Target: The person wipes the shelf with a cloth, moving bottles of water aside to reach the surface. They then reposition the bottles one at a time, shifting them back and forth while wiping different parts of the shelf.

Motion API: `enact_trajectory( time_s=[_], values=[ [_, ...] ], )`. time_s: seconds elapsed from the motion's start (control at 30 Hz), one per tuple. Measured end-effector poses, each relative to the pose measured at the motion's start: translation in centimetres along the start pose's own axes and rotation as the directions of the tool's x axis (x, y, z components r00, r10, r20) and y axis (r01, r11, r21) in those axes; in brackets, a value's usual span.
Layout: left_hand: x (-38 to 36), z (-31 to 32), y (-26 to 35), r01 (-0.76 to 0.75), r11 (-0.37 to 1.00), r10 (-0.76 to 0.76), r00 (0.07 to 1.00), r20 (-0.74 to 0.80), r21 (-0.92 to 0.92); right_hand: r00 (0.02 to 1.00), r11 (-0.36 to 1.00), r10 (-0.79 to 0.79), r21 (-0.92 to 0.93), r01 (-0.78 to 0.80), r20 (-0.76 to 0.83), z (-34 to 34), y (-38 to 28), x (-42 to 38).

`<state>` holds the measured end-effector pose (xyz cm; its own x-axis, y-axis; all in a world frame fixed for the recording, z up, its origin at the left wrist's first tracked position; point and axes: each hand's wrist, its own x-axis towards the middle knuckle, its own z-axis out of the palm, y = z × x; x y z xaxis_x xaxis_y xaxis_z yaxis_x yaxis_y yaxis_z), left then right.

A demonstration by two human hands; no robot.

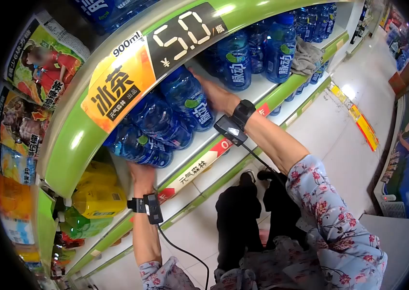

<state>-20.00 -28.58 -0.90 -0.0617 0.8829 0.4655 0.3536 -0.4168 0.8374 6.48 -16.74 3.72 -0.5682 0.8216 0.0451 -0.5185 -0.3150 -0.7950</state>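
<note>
Several blue drink bottles (162, 120) stand close together on the white shelf, between my two hands. My right hand (218, 96) lies against the far side of the bottle group, its fingers partly hidden behind the nearest bottle (188, 98). At the other end, my left hand (141, 177) is up against the lowest bottle (141, 146); most of its fingers are out of sight behind it. Together the hands hold the group from both sides. Each wrist wears a black strap with a small cabled device.
A green curved frame with a price sign (185, 35) arches over the bottles. More blue bottles (281, 48) and a grey cloth (306, 57) are on the shelf to the right. Yellow bottles (99, 193) stand at the left. A tiled floor (310, 125) lies below, with a display at far right.
</note>
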Motion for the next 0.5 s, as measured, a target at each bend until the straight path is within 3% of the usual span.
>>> enact_trajectory(
  time_s=[0.07, 0.17, 0.3, 0.33, 0.43, 0.47, 0.5],
  values=[
    [0.4, 1.2, 1.9, 0.119, 0.913, -0.154, 0.986, -0.061, -0.389, 1.000, 1.000, -0.012, -0.009, 0.012, 0.004, 0.1, -0.1, -0.1],
    [0.6, 0.9, 1.6, 0.226, 0.689, -0.323, 0.946, -0.013, -0.688, 0.999, 0.998, -0.044, -0.034, 0.044, 0.003, 0.1, 0.2, 0.0],
    [0.5, 0.8, 1.2, 0.274, 0.717, -0.406, 0.912, -0.064, -0.641, 0.999, 1.000, 0.017, -0.014, -0.017, -0.034, -0.1, 0.2, 0.1],
    [0.8, 0.8, 0.9, 0.293, 0.582, -0.537, 0.839, -0.088, -0.759, 0.998, 0.999, 0.052, 0.001, -0.052, -0.037, -0.1, 0.1, 0.0],
    [1.1, 1.1, 0.8, 0.260, 0.593, -0.504, 0.858, -0.100, -0.762, 0.990, 0.988, -0.137, -0.079, 0.133, -0.046, -0.2, 0.0, -1.4],
    [1.4, 1.2, 0.6, 0.243, 0.576, -0.500, 0.860, -0.102, -0.780, 0.943, 0.938, -0.284, -0.254, 0.237, -0.171, -0.2, 0.2, -2.0],
    [1.4, 1.3, 0.8, 0.218, 0.559, -0.488, 0.866, -0.105, -0.800, 0.912, 0.887, -0.380, -0.340, 0.312, -0.153, -2.2, 0.9, -2.4]
  ],
)
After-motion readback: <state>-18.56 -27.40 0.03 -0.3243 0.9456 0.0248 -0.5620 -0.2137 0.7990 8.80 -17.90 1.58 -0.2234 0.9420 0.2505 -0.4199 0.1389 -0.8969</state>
